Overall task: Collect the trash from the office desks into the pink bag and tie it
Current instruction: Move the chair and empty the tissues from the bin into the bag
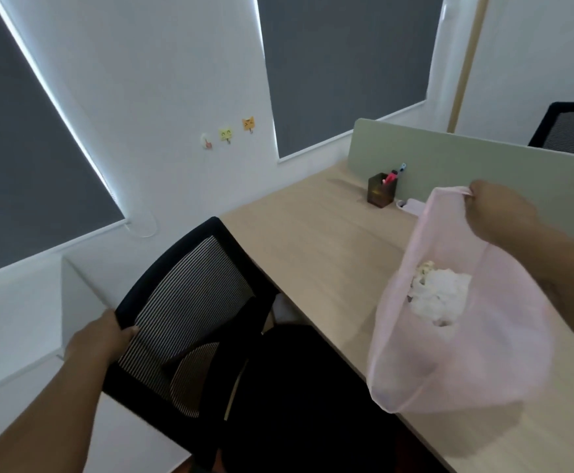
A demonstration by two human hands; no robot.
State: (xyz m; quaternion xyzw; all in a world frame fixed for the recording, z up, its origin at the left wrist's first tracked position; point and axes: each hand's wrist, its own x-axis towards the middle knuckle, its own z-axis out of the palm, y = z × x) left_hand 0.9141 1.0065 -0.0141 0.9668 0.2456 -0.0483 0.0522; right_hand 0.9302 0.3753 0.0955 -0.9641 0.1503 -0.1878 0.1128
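My right hand (498,213) grips the top edge of a thin pink bag (483,363) and holds it above the light wooden desk (316,240). Crumpled white paper trash (439,298) shows through the bag's side. My left hand (99,339) is closed on the top corner of a black mesh office chair's backrest (190,308), left of the desk. A small pale object (410,204) lies on the desk by the divider, partly hidden behind the bag.
A dark pen holder (382,190) with pens stands against the green desk divider (483,165). A second black chair (572,129) shows beyond the divider. Grey window blinds and a white wall with small stickers (227,134) lie behind.
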